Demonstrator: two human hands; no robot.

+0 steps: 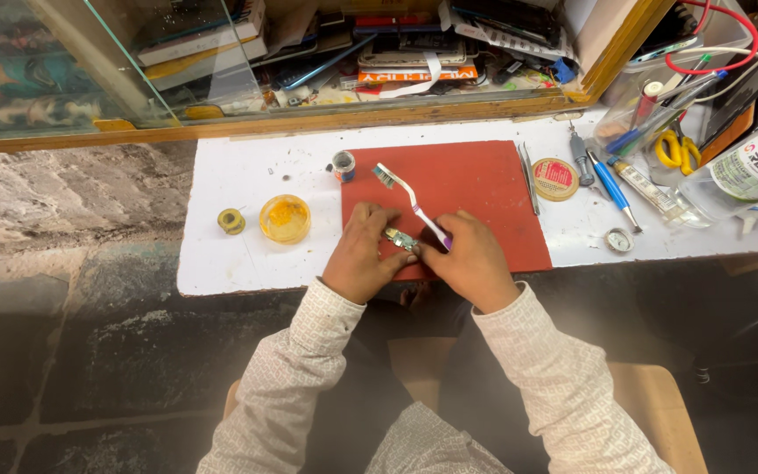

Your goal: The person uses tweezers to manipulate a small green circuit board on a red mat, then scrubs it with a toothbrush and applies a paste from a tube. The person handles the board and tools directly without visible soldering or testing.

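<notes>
- Left hand pinches small circuit board over red mat
- Right hand grips toothbrush
- Risk: board may slip from the thin pinch if brushed hard

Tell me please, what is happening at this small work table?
A person sits at a white table and works over a red mat. The left hand pins a small circuit board on the mat. The right hand holds a toothbrush, its bristles pointing away from the board. A yellow tub, tweezers and a screwdriver lie around.
</notes>
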